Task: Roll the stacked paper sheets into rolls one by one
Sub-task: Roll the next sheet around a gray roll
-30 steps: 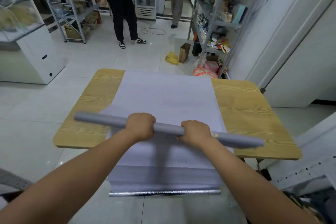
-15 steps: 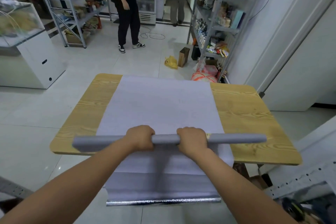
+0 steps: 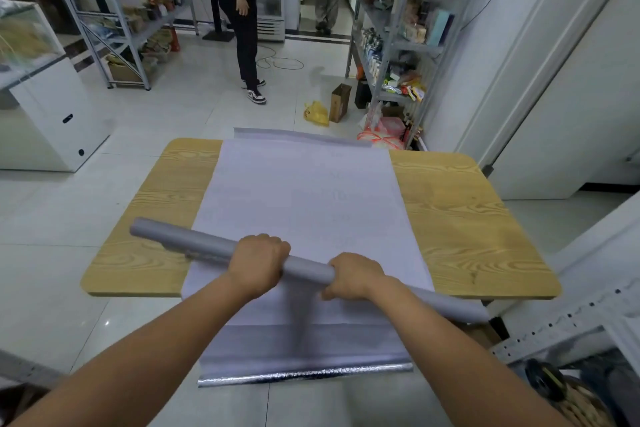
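Since half a second ago the grey roll [image 3: 194, 242] has swung from lying level along the near edge to a slant. Its left end now reaches out over the tabletop [image 3: 467, 218], and its right end hangs off the near right side.

The left grip [image 3: 258, 263] and right grip [image 3: 353, 276] sit close together near the middle of the roll, each with fingers curled over it and wrapped round it. The stack of paper sheets [image 3: 304, 198] lies flat down the middle of the tabletop. Its near end drapes over the edge toward the floor, where a silvery underside [image 3: 304, 376] shows.

This looks like a finished roll being carried off the stack. To do that well:

- **Pressure:** squeeze evenly with both grips, firm enough that the turns do not loosen but not so hard that the tube creases.
- **Support:** the long ends have nothing under them, so keep the swing slow and avoid twisting one wrist against the other, which would push the layers out at one end.
- **Clearance:** lift clear before moving sideways, so the top sheet is not dragged askew.

The loose outer edge is probably tucked under the palms, but the view hides it. Set the roll down with that edge underneath, well apart from the stack.
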